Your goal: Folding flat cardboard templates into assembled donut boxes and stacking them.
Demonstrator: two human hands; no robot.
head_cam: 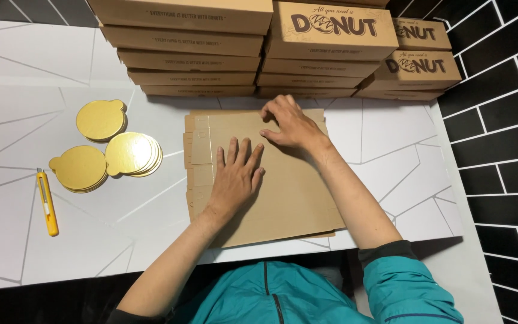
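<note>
A flat, unfolded brown cardboard box blank lies on the white table in front of me. My left hand rests flat on its left middle, fingers spread and pointing away from me. My right hand sits near the blank's far edge, fingertips pressing down on the cardboard. Neither hand grips anything.
Stacks of closed brown cardboard boxes line the back of the table. Several round gold cake boards lie in three piles at the left. A yellow utility knife lies near the left front. A black tiled wall stands at the right.
</note>
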